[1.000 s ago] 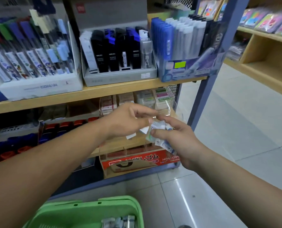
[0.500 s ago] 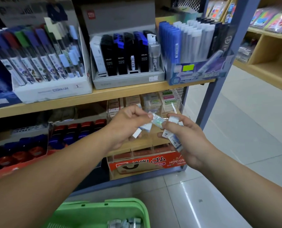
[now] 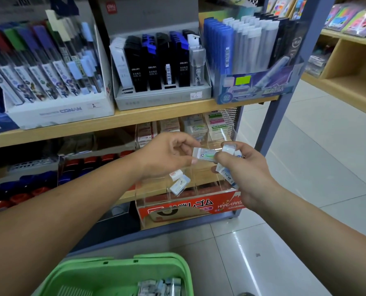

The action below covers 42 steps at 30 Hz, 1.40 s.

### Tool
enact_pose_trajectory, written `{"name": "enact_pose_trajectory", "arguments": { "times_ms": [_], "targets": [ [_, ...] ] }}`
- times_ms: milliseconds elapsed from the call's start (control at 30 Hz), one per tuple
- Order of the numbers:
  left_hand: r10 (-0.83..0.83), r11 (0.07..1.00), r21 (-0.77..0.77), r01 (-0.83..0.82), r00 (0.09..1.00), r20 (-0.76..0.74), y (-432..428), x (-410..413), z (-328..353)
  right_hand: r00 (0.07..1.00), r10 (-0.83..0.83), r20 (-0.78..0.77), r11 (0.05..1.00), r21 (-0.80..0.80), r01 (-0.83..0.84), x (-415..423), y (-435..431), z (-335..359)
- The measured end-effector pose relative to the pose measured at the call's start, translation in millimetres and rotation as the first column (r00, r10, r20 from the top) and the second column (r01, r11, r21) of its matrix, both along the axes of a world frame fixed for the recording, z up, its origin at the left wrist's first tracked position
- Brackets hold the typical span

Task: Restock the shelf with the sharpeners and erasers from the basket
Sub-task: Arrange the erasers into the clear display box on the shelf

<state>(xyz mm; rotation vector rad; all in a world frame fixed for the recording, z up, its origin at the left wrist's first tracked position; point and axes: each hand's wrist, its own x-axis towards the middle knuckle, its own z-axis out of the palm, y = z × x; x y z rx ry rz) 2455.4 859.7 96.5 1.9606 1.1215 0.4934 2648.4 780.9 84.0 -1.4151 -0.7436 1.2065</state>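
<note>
- Step in hand: sorting a handful of erasers between the hands before one goes onto the shelf. I judge the restock to be partway through, since the green basket (image 3: 118, 265) at the bottom edge of the frame holds more wrapped pieces.
- Hands: the left hand (image 3: 167, 155), at centre frame, pinches one eraser (image 3: 205, 154) between thumb and forefinger. The right hand (image 3: 250, 169), just right of it, is curled round a small bunch of erasers (image 3: 228, 148), and its thumb touches the pinched one's right end.
- Two small erasers (image 3: 179, 180) show just under the left hand. Whether its lower fingers hold them or they lie in the display behind, I cannot tell.
- Place: the pinched eraser is in the air at centre frame, in front of the clear display (image 3: 228, 127) on the lower shelf (image 3: 127, 194), touching only fingers.
- Heading: its long axis runs nearly level across the frame, dipping slightly to the right. The white end sits under the left fingertips and the greenish printed sleeve points toward the right hand.
- Next move, as I judge it: the right thumb lets go, then the left hand carries the eraser up-frame to a matching compartment. The slots look narrow, so it should be turned to line up with the stacked ones.
</note>
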Motion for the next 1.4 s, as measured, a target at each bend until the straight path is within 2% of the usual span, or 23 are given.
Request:
{"name": "enact_pose_trajectory", "arguments": {
  "times_ms": [100,233,567,667,867,967,1133,1300,1400],
  "targets": [
    [0.03,0.996,0.081,-0.027,0.999,-0.044,5.5,3.4,5.1,1.0,-0.011,-0.001,1.0,0.022,0.011,5.2,1.2,-3.3],
    [0.167,0.97,0.214,-0.114,0.953,-0.252,28.8,14.9,2.2,0.996,-0.077,0.047,0.996,0.046,0.074,12.4,1.9,-10.0],
    [0.079,0.995,0.095,-0.034,0.846,-0.528,52.9,52.0,-6.7,0.998,0.007,0.066,0.993,0.119,-0.015,18.0,-5.0,-12.8],
    [0.034,0.997,0.081,0.011,0.842,-0.538,51.1,52.7,-1.7,0.997,0.02,0.068,0.992,0.124,-0.028,18.2,-4.5,-11.4],
    [0.075,0.993,0.116,-0.031,0.913,-0.402,30.0,15.5,9.6,0.995,0.031,0.09,0.992,0.12,-0.042,14.6,-4.0,-13.3],
    [0.022,0.999,0.043,-0.004,0.913,-0.407,10.3,-8.8,2.4,0.994,0.043,0.103,0.993,0.101,-0.054,10.9,-4.5,-14.7],
    [-0.052,0.998,-0.062,0.023,0.858,-0.512,-3.8,-7.1,-12.5,0.991,0.046,0.127,0.994,0.088,-0.058,6.6,-3.8,-15.8],
    [-0.118,0.993,-0.067,0.098,0.748,-0.654,-4.0,4.2,-22.6,0.99,0.066,0.124,0.995,0.071,-0.075,9.5,-4.8,-17.5],
    [-0.14,0.988,-0.136,0.068,0.758,-0.637,-1.1,4.2,-22.4,0.987,0.081,0.142,0.994,0.068,-0.091,10.2,-4.9,-18.2]
  ]
}}
